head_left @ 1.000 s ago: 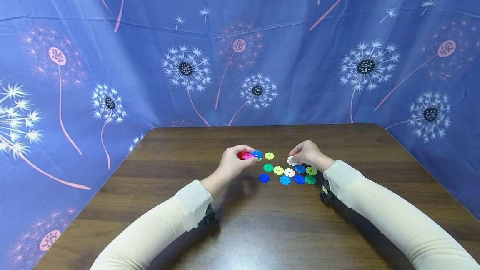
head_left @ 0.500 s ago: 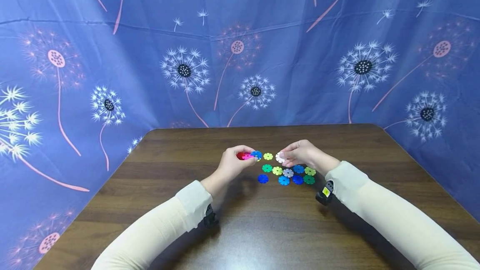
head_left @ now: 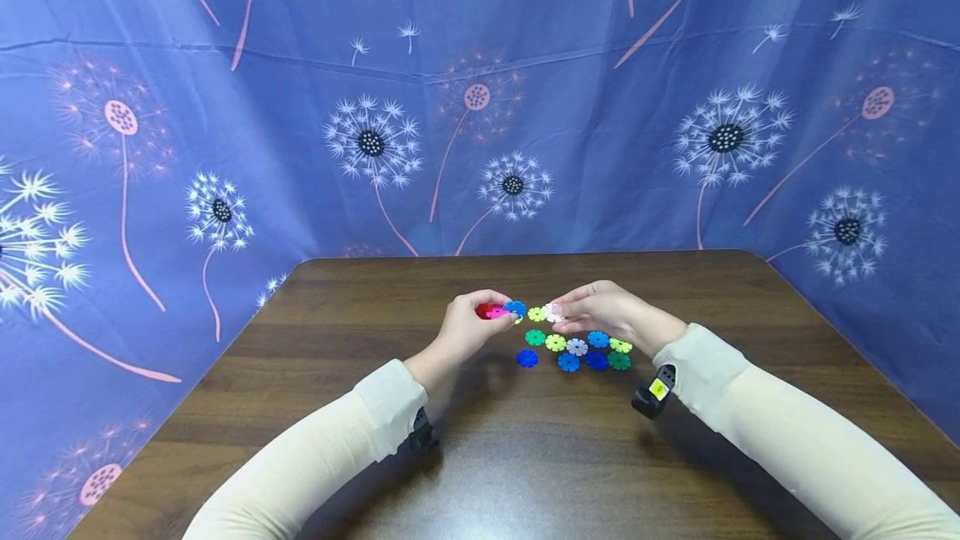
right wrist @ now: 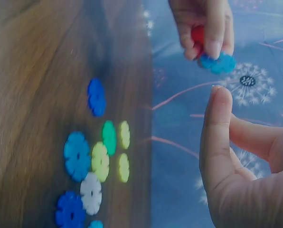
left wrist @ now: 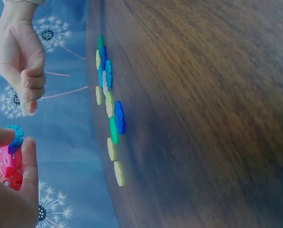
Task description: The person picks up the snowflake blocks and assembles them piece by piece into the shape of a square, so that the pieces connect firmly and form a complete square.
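Note:
My left hand (head_left: 461, 325) grips a joined set of notched flower-shaped discs above the table. A red disc (left wrist: 13, 182), a pink disc (left wrist: 7, 161) and a blue disc (head_left: 515, 307) show between its thumb and fingers. To its right, my right hand (head_left: 603, 311) pinches a white flower disc (head_left: 553, 312) at its fingertips, a short gap from the blue disc. In the right wrist view, only a sliver of the white disc shows beyond the right hand's fingertips (right wrist: 221, 102).
Loose discs lie on the brown table (head_left: 480, 457) under and between the hands: a green disc (head_left: 536, 337), a dark blue disc (head_left: 527, 358), a white disc (head_left: 577, 347), a yellow disc (head_left: 556, 343) and several others. A blue dandelion-print cloth (head_left: 300, 107) hangs behind the table.
My right hand has moved left with the white disc, from over the right side of the loose discs to near the blue disc. My left hand has stayed in place.

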`<state>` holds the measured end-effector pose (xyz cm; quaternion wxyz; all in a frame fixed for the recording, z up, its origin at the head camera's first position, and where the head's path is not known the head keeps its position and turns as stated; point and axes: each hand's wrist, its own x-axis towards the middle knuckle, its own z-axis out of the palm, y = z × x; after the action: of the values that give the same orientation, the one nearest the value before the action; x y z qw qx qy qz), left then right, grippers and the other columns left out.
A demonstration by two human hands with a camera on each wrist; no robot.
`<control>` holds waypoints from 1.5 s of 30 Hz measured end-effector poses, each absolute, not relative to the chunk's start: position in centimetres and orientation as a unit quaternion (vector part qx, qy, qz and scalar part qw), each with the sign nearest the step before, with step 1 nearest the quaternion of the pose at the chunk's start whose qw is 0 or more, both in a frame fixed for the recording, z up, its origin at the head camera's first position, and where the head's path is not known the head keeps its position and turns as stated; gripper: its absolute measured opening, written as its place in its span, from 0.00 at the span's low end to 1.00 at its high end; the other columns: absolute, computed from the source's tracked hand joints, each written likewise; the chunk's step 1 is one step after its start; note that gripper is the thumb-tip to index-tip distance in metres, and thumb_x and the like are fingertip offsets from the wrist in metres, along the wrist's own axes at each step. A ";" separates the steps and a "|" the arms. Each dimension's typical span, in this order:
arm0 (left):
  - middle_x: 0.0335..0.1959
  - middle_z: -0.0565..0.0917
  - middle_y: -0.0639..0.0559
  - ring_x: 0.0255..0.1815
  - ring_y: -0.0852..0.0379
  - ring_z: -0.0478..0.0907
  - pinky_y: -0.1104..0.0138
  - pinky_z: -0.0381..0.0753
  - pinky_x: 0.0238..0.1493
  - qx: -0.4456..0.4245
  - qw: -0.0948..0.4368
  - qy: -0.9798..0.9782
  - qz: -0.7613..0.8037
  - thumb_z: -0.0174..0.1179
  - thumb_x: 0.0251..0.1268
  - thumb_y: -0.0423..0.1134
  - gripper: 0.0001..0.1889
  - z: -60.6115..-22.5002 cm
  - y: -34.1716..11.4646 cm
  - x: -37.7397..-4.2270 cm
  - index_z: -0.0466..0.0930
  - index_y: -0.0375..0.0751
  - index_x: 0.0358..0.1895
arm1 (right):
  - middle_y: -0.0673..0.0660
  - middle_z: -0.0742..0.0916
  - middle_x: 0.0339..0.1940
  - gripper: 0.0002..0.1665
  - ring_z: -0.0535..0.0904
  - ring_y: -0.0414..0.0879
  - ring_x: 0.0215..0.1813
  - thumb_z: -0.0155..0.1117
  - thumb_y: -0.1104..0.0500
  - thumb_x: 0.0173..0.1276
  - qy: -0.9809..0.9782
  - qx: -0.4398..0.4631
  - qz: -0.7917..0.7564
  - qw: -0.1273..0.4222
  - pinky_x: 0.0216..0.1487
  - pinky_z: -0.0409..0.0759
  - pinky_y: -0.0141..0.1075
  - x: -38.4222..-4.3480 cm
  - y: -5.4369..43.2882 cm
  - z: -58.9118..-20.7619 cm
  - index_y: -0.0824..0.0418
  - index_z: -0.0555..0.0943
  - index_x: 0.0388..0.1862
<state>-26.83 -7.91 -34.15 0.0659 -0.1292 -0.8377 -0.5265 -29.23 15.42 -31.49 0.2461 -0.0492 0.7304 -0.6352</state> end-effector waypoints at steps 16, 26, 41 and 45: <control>0.34 0.86 0.48 0.31 0.60 0.76 0.71 0.79 0.33 -0.153 0.052 -0.833 -0.529 0.71 0.55 0.39 0.10 -34.0 -7.4 -26.5 0.86 0.41 0.40 | 0.58 0.86 0.36 0.20 0.87 0.48 0.41 0.55 0.69 0.71 0.713 -0.059 -0.656 0.242 0.47 0.84 0.36 -28.3 14.3 -30.8 0.80 0.70 0.58; 0.32 0.85 0.46 0.27 0.62 0.74 0.73 0.77 0.31 -0.182 0.054 -0.831 -0.523 0.71 0.56 0.37 0.09 -34.0 -6.8 -26.2 0.84 0.39 0.39 | 0.59 0.86 0.34 0.21 0.87 0.44 0.35 0.55 0.69 0.71 0.707 -0.049 -0.660 0.247 0.45 0.84 0.35 -28.0 13.9 -30.5 0.83 0.69 0.58; 0.31 0.85 0.47 0.27 0.62 0.72 0.73 0.75 0.29 -0.168 0.048 -0.840 -0.514 0.71 0.56 0.37 0.10 -34.8 -6.6 -26.0 0.84 0.38 0.38 | 0.59 0.85 0.32 0.21 0.87 0.46 0.34 0.58 0.70 0.69 0.707 -0.020 -0.661 0.252 0.40 0.84 0.32 -28.3 13.4 -31.2 0.82 0.71 0.56; 0.33 0.85 0.46 0.28 0.61 0.73 0.73 0.77 0.30 -0.163 0.042 -0.841 -0.514 0.71 0.56 0.38 0.10 -34.9 -6.5 -26.1 0.83 0.38 0.38 | 0.58 0.84 0.32 0.19 0.87 0.47 0.35 0.57 0.70 0.69 0.702 -0.017 -0.668 0.248 0.41 0.84 0.33 -28.3 13.4 -31.3 0.81 0.71 0.55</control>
<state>-26.14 -6.45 -34.93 0.0420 -0.1631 -0.8412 -0.5139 -28.26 13.40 -31.33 0.2476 -0.0165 0.7017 -0.6679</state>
